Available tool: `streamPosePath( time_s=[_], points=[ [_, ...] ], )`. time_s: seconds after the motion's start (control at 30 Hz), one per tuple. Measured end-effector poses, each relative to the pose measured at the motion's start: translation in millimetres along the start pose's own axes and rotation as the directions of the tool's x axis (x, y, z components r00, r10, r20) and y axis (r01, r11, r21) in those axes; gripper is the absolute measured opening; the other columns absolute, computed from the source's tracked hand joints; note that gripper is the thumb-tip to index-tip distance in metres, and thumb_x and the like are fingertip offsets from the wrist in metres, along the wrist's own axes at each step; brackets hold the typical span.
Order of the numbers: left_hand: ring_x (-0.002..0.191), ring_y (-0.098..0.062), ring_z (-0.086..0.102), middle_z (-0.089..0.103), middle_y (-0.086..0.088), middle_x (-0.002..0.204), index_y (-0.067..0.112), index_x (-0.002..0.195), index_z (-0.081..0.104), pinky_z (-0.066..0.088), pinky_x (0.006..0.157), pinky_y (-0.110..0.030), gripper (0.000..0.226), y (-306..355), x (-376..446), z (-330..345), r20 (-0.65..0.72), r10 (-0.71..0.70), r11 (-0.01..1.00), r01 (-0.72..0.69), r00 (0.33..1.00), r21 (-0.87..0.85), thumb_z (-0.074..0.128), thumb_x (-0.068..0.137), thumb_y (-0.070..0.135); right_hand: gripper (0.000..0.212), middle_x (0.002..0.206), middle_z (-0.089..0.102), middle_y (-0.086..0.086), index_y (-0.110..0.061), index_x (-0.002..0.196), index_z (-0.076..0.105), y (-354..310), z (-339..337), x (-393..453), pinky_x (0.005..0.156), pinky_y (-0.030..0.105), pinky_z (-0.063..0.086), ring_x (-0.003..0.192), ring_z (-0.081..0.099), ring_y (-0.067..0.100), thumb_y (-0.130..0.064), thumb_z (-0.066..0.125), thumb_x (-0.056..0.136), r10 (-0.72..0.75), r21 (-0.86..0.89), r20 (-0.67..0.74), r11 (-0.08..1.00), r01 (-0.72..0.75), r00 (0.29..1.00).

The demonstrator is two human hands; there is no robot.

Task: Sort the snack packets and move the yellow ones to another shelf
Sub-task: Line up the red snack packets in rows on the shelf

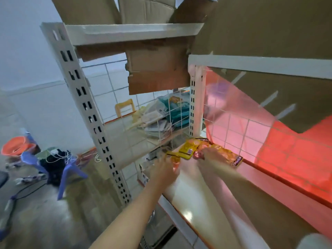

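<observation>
Reaching forward over the pale shelf board (194, 200), both bare forearms stretch toward its far left corner. The left hand (164, 170) lies at the board's left edge, its fingers extended toward a yellow packet (173, 155) whose near end shows just beyond the fingertips; motion blur hides whether those fingers pinch it or merely touch it, so I cannot tell. The right hand (212, 155) rests on a cluster of orange-yellow snack packets (229, 156) lying flat on the board against the wire grid; its fingers point away from the camera and are smeared, so whether they curl round a packet cannot be told either. Between the two hands lies another yellow packet with a dark label (187, 150), flat on the board and touching the orange ones. Right of the packets, a red plastic sheet (291, 153) hangs behind the wire mesh. Left of the hands, a white slotted upright (93, 112) carries the neighbouring rack, where a heap of teal and white packets (168, 114) sits on a shelf behind the mesh. Brown cardboard (158, 69) hangs above them. Far left on the floor stand a blue plastic stool (70, 169) and an orange bucket (17, 145).
</observation>
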State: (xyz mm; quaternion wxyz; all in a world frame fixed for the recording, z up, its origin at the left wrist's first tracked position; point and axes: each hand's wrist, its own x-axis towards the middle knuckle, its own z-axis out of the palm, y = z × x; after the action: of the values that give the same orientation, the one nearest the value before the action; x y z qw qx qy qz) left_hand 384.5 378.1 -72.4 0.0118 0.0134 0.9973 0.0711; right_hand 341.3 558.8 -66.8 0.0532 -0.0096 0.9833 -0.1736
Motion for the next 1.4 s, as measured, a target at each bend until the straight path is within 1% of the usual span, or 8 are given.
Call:
streamPosePath(
  time_s=[0.23,0.43,0.63,0.73,0.9,1.17,1.3,1.4],
  points=[
    [0.127,-0.029,0.042,0.046,-0.007,0.139,0.013,0.138,0.036,0.032,0.104,-0.038,0.052,-14.9,11.3,6.9,0.048,0.072,0.996,-0.075,0.996,0.056,0.042,0.093,0.039,0.039,0.135,0.049,0.001,-0.018,0.127,0.052,-1.3,31.5,-6.4,0.106,0.03,0.024,0.129,0.036,0.021,-0.04,0.042,0.096,-0.026,-0.066,-0.23,0.998,0.011,0.973],
    [0.098,-0.029,0.06,0.067,-0.01,0.103,0.016,0.109,0.057,0.041,0.076,-0.032,0.024,-32.7,1.6,-11.5,0.039,0.26,0.94,-0.244,0.965,-0.238,0.046,0.091,0.027,0.024,0.1,0.056,0.006,-0.015,0.085,0.053,-18.1,35.1,-42.0,0.074,0.033,0.037,0.096,0.05,0.024,-0.037,0.063,0.084,0.288,0.227,-0.362,0.95,-0.215,0.887],
    [0.069,-0.01,0.063,0.065,0.004,0.079,0.031,0.095,0.05,0.04,0.056,-0.023,0.003,-53.8,1.1,-17.2,0.112,0.295,0.715,-0.141,0.949,-0.685,0.049,0.097,0.029,0.053,0.106,0.059,0.013,-0.005,0.111,0.053,-25.4,26.5,-42.9,0.074,0.025,0.044,0.101,0.057,0.031,-0.032,0.077,0.071,0.623,0.397,-0.095,0.739,-0.544,0.777],
    [0.062,-0.009,0.062,0.063,0.003,0.076,0.027,0.089,0.052,0.049,0.052,-0.023,0.012,-61.0,1.2,-19.7,0.252,0.302,0.435,0.102,0.919,-0.895,0.061,0.091,0.021,0.019,0.067,0.054,0.002,-0.009,0.085,0.058,-24.3,23.1,-62.5,0.038,0.008,0.034,0.065,0.054,0.02,-0.016,0.073,0.075,0.631,0.588,-0.07,0.652,-0.479,0.773],
    [0.075,-0.024,0.063,0.066,-0.005,0.083,0.021,0.088,0.064,0.05,0.069,-0.032,0.016,-51.3,7.0,-19.5,0.285,0.352,0.219,0.218,0.892,-0.951,0.067,0.085,0.005,0.031,0.091,0.064,0.015,-0.006,0.099,0.059,-20.4,13.3,-115.8,0.077,0.043,0.052,0.084,0.063,0.032,0.003,0.073,0.073,0.667,0.837,-0.079,0.448,-0.314,0.741],
    [0.07,-0.013,0.053,0.065,0.004,0.072,0.019,0.083,0.067,0.041,0.072,-0.028,0.008,1.9,-7.6,-21.3,0.306,0.534,0.097,0.302,0.788,-0.948,0.07,0.083,0.012,0.021,0.079,0.068,0.002,-0.011,0.087,0.067,-5.4,-6.7,-223.6,0.073,0.027,0.047,0.078,0.06,0.017,0.007,0.067,0.077,0.745,0.972,-0.106,0.218,-0.09,0.658],
    [0.069,-0.013,0.059,0.069,0.005,0.065,0.015,0.088,0.064,0.049,0.072,-0.028,0.008,43.7,-27.6,-22.2,0.339,0.647,0.035,0.418,0.683,-0.908,0.064,0.086,0.007,0.024,0.07,0.066,-0.002,-0.017,0.07,0.071,5.2,-9.1,-270.2,0.072,0.03,0.045,0.077,0.055,0.014,-0.003,0.062,0.086,0.846,0.969,0.024,-0.15,0.195,0.533],
    [0.066,-0.012,0.063,0.07,0.003,0.07,0.015,0.093,0.063,0.055,0.065,-0.026,0.008,78.3,-54.0,-21.1,0.326,0.75,0.078,0.413,0.576,-0.908,0.061,0.088,0.008,0.009,0.079,0.058,-0.002,-0.017,0.084,0.065,8.9,-2.5,-300.5,0.069,0.033,0.045,0.08,0.052,0.016,-0.017,0.071,0.077,0.882,0.927,0.109,-0.256,0.273,0.458]
  ],
)
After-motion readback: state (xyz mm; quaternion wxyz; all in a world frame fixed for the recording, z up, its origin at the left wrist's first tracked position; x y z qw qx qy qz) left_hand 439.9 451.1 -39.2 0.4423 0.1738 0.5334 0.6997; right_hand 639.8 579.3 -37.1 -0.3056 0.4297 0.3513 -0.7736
